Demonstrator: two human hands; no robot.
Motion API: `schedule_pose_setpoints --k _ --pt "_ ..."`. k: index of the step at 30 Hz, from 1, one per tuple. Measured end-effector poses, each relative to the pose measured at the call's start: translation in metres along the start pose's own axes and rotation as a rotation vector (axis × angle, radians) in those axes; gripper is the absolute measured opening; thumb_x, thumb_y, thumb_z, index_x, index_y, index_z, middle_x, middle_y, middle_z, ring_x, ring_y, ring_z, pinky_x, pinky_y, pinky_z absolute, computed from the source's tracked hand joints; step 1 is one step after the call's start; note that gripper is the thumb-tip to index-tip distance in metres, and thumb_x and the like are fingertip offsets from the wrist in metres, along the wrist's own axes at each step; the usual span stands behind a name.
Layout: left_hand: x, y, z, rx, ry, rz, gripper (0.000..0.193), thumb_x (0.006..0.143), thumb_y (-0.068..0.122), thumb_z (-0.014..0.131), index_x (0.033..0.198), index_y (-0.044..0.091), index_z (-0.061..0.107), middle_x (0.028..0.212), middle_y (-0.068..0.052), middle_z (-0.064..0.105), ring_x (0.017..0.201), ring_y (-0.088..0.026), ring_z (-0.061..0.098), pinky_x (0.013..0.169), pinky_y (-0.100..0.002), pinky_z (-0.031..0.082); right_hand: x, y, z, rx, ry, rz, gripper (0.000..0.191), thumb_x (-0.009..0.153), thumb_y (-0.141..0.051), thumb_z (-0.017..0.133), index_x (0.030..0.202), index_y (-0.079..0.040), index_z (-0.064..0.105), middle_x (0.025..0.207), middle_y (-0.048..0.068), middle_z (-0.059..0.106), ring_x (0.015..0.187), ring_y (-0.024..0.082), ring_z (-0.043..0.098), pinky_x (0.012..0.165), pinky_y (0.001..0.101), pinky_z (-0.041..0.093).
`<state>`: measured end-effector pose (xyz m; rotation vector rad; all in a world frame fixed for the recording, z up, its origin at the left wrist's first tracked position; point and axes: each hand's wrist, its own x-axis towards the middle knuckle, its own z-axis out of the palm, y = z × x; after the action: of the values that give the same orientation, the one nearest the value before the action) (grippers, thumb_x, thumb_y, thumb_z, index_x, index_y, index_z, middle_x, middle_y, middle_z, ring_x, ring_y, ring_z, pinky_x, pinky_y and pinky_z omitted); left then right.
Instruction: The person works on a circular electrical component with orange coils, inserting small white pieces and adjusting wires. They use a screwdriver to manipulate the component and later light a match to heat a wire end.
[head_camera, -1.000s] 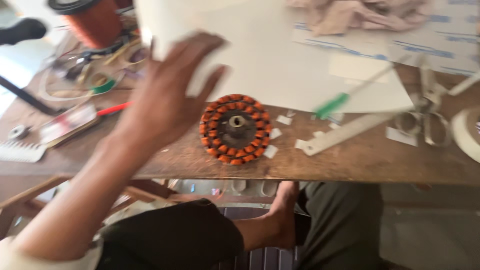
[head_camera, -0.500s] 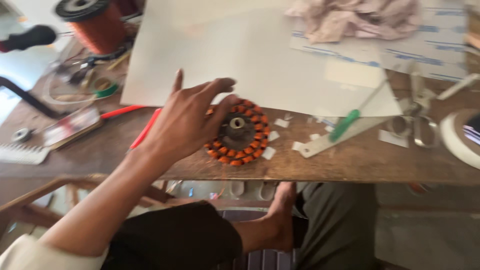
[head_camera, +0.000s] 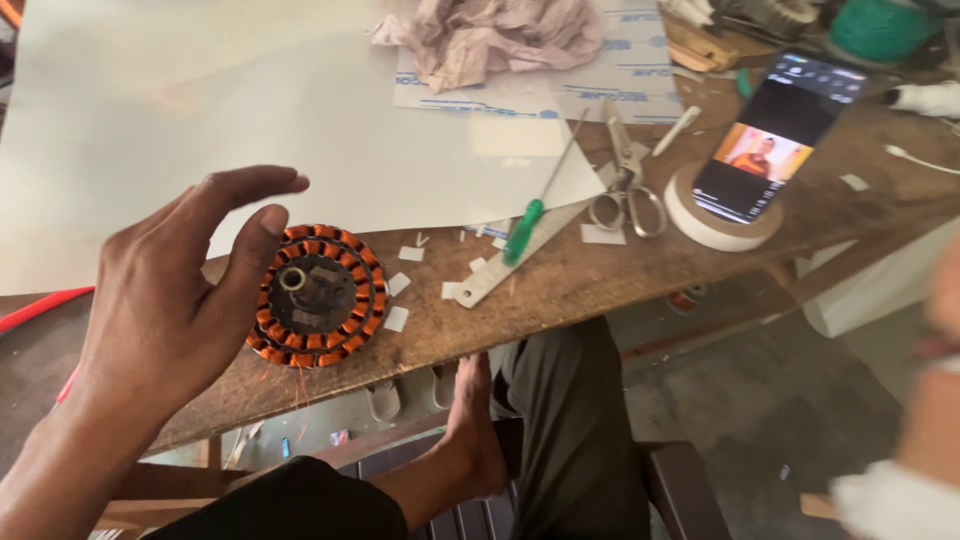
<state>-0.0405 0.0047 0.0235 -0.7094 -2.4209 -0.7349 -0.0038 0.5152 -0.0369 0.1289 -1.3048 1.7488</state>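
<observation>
A round stator (head_camera: 320, 297) wound with orange copper coils lies flat near the front edge of the wooden table (head_camera: 600, 285). My left hand (head_camera: 165, 300) hovers at its left side, fingers spread and curved, thumb close to the stator's rim, holding nothing. At the far right edge a blurred shape that looks like my right hand (head_camera: 940, 380) comes into view. Something white (head_camera: 880, 495) sits below it; whether the hand grips it is unclear.
A large white sheet (head_camera: 200, 120) covers the table's back left. A green-handled screwdriver (head_camera: 525, 228), scissors (head_camera: 625, 195), small paper scraps (head_camera: 400, 285), a crumpled cloth (head_camera: 490, 35) and a phone (head_camera: 775, 140) leaning on a tape roll (head_camera: 715, 225) lie around. My bare foot (head_camera: 475, 420) rests below.
My left hand has come off the top of the stator and drawn back to its left side, fingers apart. The view has swung right, bringing the phone and the blurred right hand in.
</observation>
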Motion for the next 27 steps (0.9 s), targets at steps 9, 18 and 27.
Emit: schedule_pose_setpoints --k 9,18,27 --pt "-0.023 0.051 -0.010 -0.279 0.007 0.184 0.039 0.096 0.021 0.068 0.130 0.005 0.059 0.122 -0.012 0.073 0.104 -0.022 0.074 0.091 -0.038 0.059 -0.148 -0.001 0.188 0.212 -0.699 0.259 0.027 0.105 -0.028 0.065 0.119 -0.006 0.058 0.106 0.008 0.068 0.087 0.017 0.075 0.068 0.0296 0.068" --pt "-0.031 0.039 -0.030 -0.587 -0.122 -0.220 0.043 0.092 0.013 0.077 0.132 0.009 0.062 0.109 -0.005 0.073 0.108 -0.014 0.075 0.086 -0.029 0.061 -0.179 -0.027 0.283 0.271 -0.658 0.430 0.024 0.103 -0.023 0.070 0.112 -0.004 0.060 0.109 0.002 0.063 0.091 0.008 0.065 0.070 0.0242 0.060" --pt "-0.038 0.026 -0.031 -1.273 -0.013 -0.373 0.033 0.095 -0.005 0.065 0.121 0.005 0.047 0.126 -0.007 0.058 0.113 -0.016 0.068 0.095 -0.034 0.064 -0.189 -0.038 0.281 0.155 -0.797 0.146 0.024 0.106 -0.008 0.065 0.129 0.000 0.067 0.132 0.011 0.060 0.124 0.017 0.065 0.108 0.0282 0.062"
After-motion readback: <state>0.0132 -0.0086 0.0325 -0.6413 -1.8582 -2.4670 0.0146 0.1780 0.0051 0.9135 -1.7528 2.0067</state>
